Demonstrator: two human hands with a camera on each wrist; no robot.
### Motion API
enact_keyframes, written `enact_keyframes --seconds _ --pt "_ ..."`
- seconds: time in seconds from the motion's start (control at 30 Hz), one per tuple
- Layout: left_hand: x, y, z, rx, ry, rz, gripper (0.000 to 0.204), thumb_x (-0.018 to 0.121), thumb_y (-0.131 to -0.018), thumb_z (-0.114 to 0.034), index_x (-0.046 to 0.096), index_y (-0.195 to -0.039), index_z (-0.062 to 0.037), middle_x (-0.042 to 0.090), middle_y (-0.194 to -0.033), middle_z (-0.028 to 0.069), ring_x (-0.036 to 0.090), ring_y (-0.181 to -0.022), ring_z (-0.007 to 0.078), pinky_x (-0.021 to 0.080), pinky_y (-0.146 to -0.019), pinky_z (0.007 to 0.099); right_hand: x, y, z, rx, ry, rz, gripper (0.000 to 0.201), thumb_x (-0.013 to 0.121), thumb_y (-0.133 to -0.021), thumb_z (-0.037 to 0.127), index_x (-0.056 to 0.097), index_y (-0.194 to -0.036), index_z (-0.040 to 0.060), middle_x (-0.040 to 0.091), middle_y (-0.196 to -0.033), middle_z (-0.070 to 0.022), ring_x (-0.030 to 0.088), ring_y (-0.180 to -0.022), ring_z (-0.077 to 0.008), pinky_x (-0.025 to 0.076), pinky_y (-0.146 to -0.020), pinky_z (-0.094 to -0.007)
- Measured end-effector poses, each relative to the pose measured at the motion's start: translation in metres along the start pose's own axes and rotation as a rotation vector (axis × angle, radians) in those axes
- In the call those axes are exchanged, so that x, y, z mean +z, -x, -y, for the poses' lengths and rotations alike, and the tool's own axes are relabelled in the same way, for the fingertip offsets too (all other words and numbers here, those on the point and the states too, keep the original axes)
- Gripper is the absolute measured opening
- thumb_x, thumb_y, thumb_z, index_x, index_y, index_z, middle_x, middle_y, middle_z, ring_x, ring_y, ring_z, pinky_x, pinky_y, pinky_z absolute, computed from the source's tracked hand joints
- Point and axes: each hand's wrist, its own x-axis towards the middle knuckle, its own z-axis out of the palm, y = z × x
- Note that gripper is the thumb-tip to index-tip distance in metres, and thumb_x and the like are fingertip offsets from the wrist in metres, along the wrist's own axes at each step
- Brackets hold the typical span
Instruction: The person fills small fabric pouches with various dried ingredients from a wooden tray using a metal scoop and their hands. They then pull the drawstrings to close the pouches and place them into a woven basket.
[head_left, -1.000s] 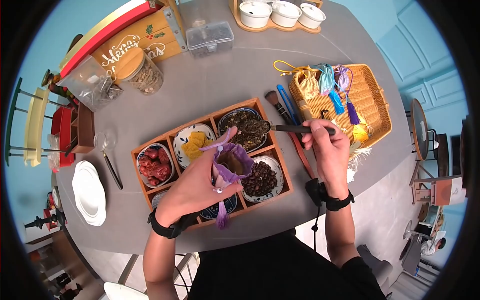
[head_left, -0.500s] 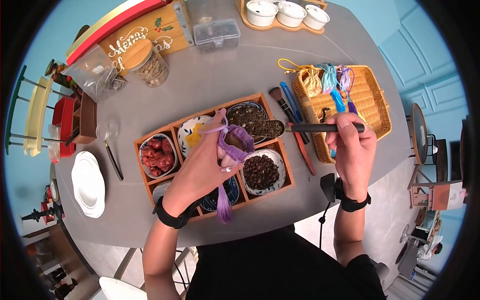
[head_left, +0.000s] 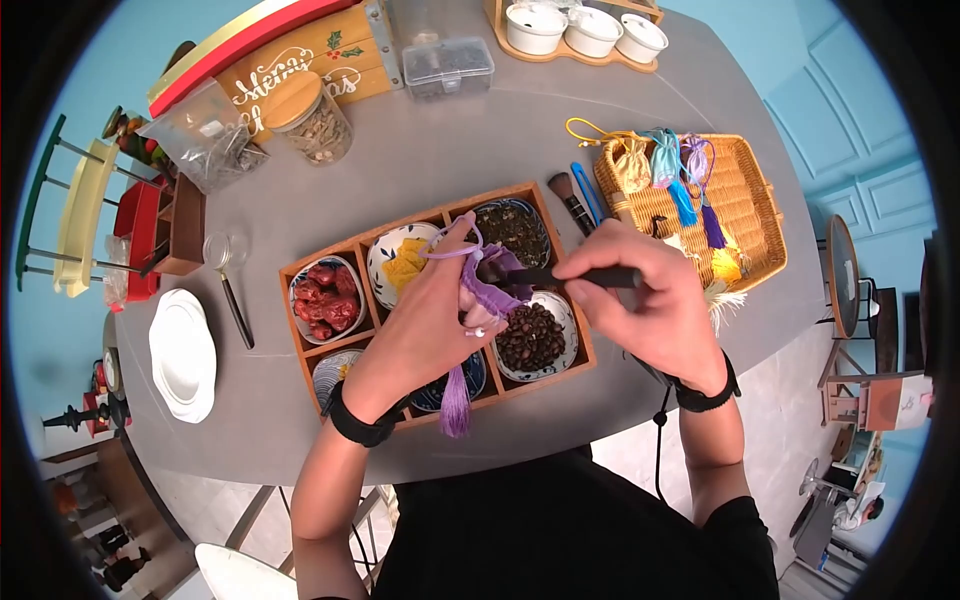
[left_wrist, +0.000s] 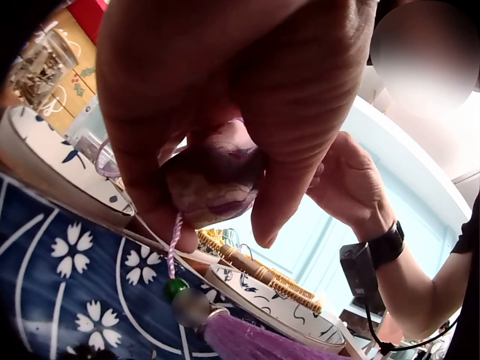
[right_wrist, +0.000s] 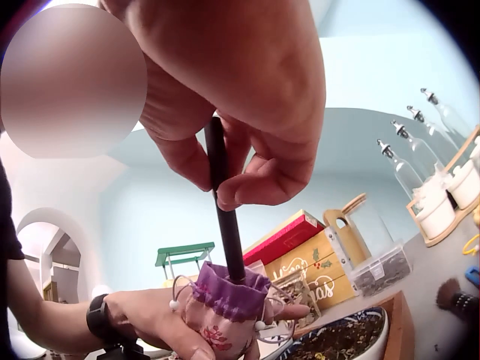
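My left hand [head_left: 415, 330] grips a small purple drawstring pouch [right_wrist: 221, 319], mouth upward, over a divided wooden box [head_left: 345, 248]. A purple tassel [head_left: 455, 405] hangs below it. Between thumb and fingers, my right hand [head_left: 655, 290] pinches the black handle [right_wrist: 229, 232] of a scoop, its head hidden inside the pouch's mouth. Bowls in the box hold dark dried herbs [head_left: 520, 230], brown beans [head_left: 530, 338], wrinkled red dried fruit [head_left: 325, 295] and yellow pieces [head_left: 403, 262]. Under the left hand, a blue patterned bowl [left_wrist: 45, 262] is partly covered.
A wicker basket [head_left: 745, 190] with several small tasselled pouches stands at the right, beside a brush [head_left: 568, 200] and a blue tool [head_left: 588, 190]. On the left lie a white dish [head_left: 185, 355] and a long-handled spoon [head_left: 235, 305]. Behind stands a lidded jar [head_left: 310, 120].
The scoop, loaded with dried herbs, has moved from over the herb bowl out to the right, then back left into the pouch's mouth. The left hand still holds the pouch.
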Motion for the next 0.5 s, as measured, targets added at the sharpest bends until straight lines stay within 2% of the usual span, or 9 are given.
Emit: enact_keyframes --seconds 0.1,0.13,0.23,0.27,0.33,0.37,0.43,0.47,0.5 --pt "0.0 0.001 -0.005 -0.021 0.064 0.026 0.091 0.071 -0.078 0.001 0.019 -0.152 0.0052 0.045 -0.073 0.0058 0.05 -0.067 0.0169 0.045 -0.078 0.026 0.004 0.003 -0.003 -0.063 -0.006 0.022 0.018 0.066 -0.081 -0.008 0.068 -0.097 -0.0013 0.064 -0.09 -0.0062 0.061 -0.082 -0.0131 0.048 -0.072 -0.0258" --pt "0.001 0.001 -0.006 -0.025 0.084 0.04 0.089 0.069 -0.078 0.002 0.018 -0.151 0.0067 0.043 -0.062 0.0041 0.048 -0.06 0.0155 0.045 -0.074 0.0245 0.003 0.005 -0.009 -0.137 0.04 0.0 0.021 0.065 -0.081 -0.007 0.069 -0.1 0.0008 0.064 -0.092 -0.0074 0.061 -0.076 -0.0135 0.048 -0.068 -0.0255" --pt "0.0 0.001 -0.006 -0.053 0.109 0.045 0.087 0.067 -0.079 0.002 0.018 -0.151 0.0074 0.04 -0.061 0.0023 0.045 -0.059 0.0139 0.044 -0.074 0.023 -0.011 0.017 -0.001 -0.044 -0.07 -0.111 0.021 0.064 -0.081 -0.009 0.07 -0.1 -0.0006 0.065 -0.093 -0.0091 0.061 -0.078 -0.0151 0.047 -0.07 -0.0256" --pt "-0.002 0.002 -0.006 -0.054 0.109 0.04 0.087 0.067 -0.079 0.002 0.018 -0.151 0.0074 0.04 -0.061 0.0023 0.045 -0.059 0.0139 0.044 -0.074 0.023 -0.018 0.016 -0.002 -0.164 -0.002 -0.147 0.021 0.063 -0.082 -0.009 0.07 -0.1 -0.0019 0.065 -0.091 -0.01 0.061 -0.081 -0.0155 0.047 -0.073 -0.0261" --pt "-0.007 0.004 -0.007 -0.14 0.064 0.082 0.087 0.072 -0.082 -0.006 0.022 -0.154 -0.0016 0.057 -0.08 0.0023 0.056 -0.071 0.0113 0.047 -0.078 0.0257 -0.024 0.023 0.002 -0.057 -0.088 -0.275 0.019 0.062 -0.085 -0.007 0.07 -0.102 -0.0039 0.066 -0.093 -0.0101 0.061 -0.083 -0.0146 0.048 -0.076 -0.0275" --pt "-0.007 0.005 -0.003 -0.138 0.062 0.085 0.087 0.072 -0.082 -0.006 0.022 -0.154 -0.0016 0.057 -0.08 0.0023 0.056 -0.071 0.0113 0.047 -0.078 0.0257 -0.03 0.026 -0.003 -0.056 -0.094 -0.32 0.019 0.061 -0.086 -0.006 0.07 -0.103 -0.0044 0.067 -0.094 -0.0099 0.061 -0.083 -0.0139 0.048 -0.076 -0.0271" --pt "0.001 0.007 0.015 0.009 0.074 -0.137 0.083 0.07 -0.083 -0.007 0.025 -0.153 -0.0025 0.064 -0.098 0.0067 0.062 -0.089 0.0134 0.048 -0.089 0.0287 -0.033 0.023 -0.015 -0.003 -0.172 -0.416 0.018 0.058 -0.093 0.0 0.069 -0.107 -0.0052 0.068 -0.092 -0.0084 0.063 -0.081 -0.0115 0.051 -0.076 -0.0238" --pt "0.001 0.009 0.024 0.035 -0.068 -0.163 0.081 0.069 -0.084 -0.007 0.027 -0.152 -0.0033 0.063 -0.116 0.0108 0.061 -0.106 0.0167 0.045 -0.099 0.0312 -0.032 0.02 -0.022 0.079 -0.185 -0.432 0.019 0.058 -0.094 0.001 0.068 -0.109 -0.0049 0.068 -0.093 -0.008 0.064 -0.083 -0.0111 0.051 -0.077 -0.0236" --pt "0.0 0.011 0.022 0.044 -0.071 -0.158 0.081 0.069 -0.084 -0.007 0.027 -0.152 -0.0033 0.063 -0.116 0.0108 0.061 -0.106 0.0167 0.045 -0.099 0.0312 -0.028 0.016 -0.029 0.159 -0.199 -0.446 0.019 0.058 -0.096 0.003 0.068 -0.11 -0.0046 0.069 -0.093 -0.0076 0.065 -0.085 -0.0107 0.052 -0.078 -0.0234"
